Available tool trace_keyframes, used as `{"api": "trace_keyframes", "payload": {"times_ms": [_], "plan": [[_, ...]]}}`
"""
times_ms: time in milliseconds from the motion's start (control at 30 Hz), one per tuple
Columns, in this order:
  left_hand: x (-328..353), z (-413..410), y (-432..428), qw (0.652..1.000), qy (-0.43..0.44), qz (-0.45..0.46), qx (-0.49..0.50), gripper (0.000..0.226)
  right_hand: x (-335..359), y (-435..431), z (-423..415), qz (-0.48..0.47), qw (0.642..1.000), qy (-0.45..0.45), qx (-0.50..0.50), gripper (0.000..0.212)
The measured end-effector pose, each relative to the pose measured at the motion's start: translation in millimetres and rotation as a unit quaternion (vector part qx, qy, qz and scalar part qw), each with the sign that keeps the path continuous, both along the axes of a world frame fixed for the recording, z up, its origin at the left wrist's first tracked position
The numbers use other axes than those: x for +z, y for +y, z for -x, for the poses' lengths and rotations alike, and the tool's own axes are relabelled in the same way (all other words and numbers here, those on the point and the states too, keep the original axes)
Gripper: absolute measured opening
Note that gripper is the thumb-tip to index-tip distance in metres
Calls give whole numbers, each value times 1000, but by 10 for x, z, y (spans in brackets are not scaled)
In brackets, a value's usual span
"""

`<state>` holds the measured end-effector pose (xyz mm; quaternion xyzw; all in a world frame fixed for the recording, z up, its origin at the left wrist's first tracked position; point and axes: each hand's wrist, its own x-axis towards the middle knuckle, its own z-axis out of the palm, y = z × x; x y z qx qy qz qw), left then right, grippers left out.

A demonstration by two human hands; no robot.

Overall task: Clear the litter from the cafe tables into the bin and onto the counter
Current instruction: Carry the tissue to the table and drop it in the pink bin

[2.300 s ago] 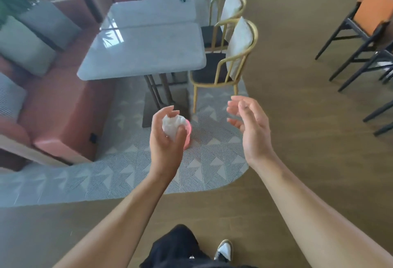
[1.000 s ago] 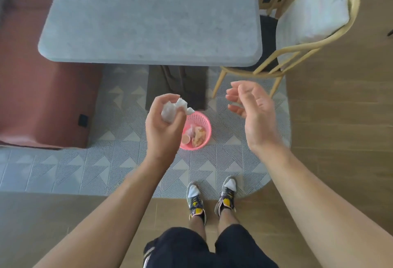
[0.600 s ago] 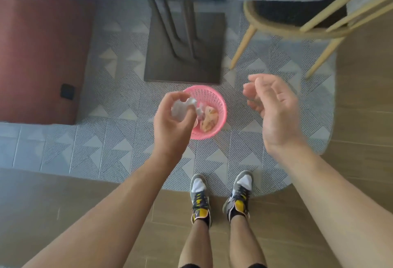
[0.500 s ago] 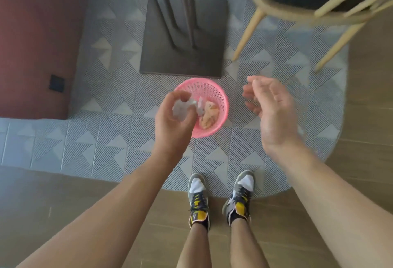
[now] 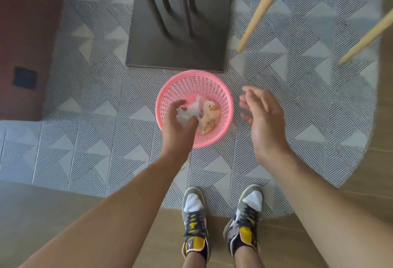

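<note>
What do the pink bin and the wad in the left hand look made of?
Pink bin: most likely moulded plastic, matte, its wall a lattice of small holes. White wad gripped by the left hand: crumpled tissue or paper napkin; thin film is possible, blur leaves it open.

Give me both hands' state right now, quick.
Left hand: holds a crumpled white tissue over the pink bin.
Right hand: open, holding nothing, beside the bin.
</note>
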<state>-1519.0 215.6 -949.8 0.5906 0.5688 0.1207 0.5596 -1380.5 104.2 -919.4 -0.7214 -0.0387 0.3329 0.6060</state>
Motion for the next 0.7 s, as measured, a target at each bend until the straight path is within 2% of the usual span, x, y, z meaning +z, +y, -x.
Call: {"api": "trace_keyframes", "payload": {"times_ms": [200,567,700], "plan": [[162,-141,99,1000,-8,2,-22,56,185,8,24,3,1000,-5,2,15],[866,-109,178,996,-38,-43,-64,44,891,-111,34,-25,999,-20,3,15],[1237,19,75,990,-65,-68,-104,40,1230,-208,76,-27,999,-21,-4,23]]}}
